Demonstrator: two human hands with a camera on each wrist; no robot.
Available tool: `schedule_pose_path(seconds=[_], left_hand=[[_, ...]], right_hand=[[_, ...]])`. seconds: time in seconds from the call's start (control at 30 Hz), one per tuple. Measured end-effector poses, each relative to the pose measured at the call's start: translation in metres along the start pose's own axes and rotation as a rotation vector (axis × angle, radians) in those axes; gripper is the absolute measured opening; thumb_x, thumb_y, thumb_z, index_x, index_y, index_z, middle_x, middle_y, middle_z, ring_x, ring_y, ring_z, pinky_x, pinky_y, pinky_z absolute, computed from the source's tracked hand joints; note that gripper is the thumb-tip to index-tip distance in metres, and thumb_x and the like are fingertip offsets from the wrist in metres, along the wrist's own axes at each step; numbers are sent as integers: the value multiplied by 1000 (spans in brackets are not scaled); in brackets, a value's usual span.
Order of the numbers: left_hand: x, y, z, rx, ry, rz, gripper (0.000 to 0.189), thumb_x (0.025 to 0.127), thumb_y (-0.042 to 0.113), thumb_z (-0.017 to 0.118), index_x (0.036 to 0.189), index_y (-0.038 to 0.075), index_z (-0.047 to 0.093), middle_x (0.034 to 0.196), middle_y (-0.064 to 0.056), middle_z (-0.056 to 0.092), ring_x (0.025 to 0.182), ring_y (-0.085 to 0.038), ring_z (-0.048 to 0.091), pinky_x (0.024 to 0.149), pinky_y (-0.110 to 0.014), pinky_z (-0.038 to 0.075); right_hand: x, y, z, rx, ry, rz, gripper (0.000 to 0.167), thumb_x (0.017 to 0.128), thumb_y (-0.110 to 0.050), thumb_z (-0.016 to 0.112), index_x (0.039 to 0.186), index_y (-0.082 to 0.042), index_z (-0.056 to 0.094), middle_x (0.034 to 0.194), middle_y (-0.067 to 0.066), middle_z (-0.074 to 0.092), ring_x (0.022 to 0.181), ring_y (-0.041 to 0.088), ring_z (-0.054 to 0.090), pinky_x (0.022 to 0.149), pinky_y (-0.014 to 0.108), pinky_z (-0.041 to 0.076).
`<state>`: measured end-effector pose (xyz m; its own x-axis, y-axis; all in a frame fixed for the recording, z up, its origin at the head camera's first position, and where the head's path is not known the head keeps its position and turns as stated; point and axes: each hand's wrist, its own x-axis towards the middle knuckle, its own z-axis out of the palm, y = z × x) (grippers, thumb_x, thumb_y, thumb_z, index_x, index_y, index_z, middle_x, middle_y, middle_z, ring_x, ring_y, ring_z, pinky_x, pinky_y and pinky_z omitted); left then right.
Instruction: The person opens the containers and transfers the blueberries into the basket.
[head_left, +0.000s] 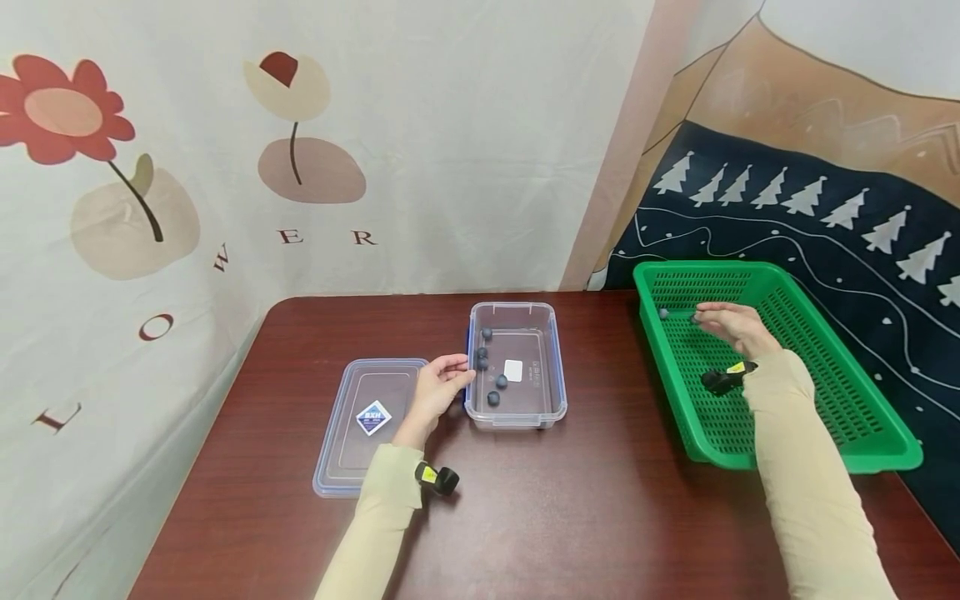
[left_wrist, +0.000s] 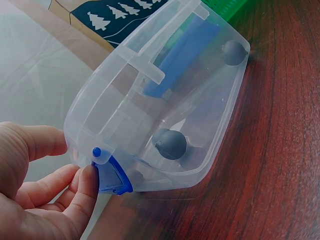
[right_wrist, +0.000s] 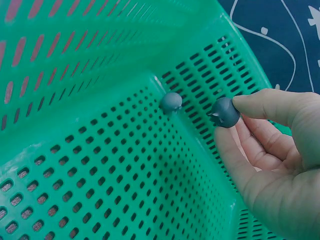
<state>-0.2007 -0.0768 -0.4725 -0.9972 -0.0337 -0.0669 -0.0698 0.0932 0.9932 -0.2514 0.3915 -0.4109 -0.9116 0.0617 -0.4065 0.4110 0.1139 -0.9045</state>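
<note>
My right hand (head_left: 738, 329) is over the green basket (head_left: 862, 462), pinching a blueberry (right_wrist: 226, 112) between thumb and index finger. Another blueberry (right_wrist: 171, 102) lies on the basket floor near the far wall. At the left side of the clear plastic container (head_left: 516, 421), my left hand (head_left: 437, 387) pinches the wall near the rim, by a blue clip (left_wrist: 112, 175). Several blueberries (head_left: 501, 381) sit inside that container, mostly along its left half. A white square label (head_left: 513, 371) shows on its bottom.
A clear lid (head_left: 337, 450) with a blue-and-white diamond sticker lies on the brown table (head_left: 570, 517), left of the container and partly beneath the left hand. Behind the table hang a pale printed curtain (head_left: 450, 150) and a dark cloth (head_left: 750, 225) with white trees.
</note>
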Motion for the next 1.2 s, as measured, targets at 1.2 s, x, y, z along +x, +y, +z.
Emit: schedule_pose_path(seconds=[1.2], left_hand=[[0, 0, -1, 0, 2, -6, 30, 80, -4, 68, 108, -11, 61, 97, -22, 64, 73, -4, 57, 65, -15, 48]], right_hand=[[-11, -26, 17, 359, -5, -69, 22, 87, 3, 61, 79, -16, 71, 79, -3, 68, 76, 6, 66, 74, 19, 52]])
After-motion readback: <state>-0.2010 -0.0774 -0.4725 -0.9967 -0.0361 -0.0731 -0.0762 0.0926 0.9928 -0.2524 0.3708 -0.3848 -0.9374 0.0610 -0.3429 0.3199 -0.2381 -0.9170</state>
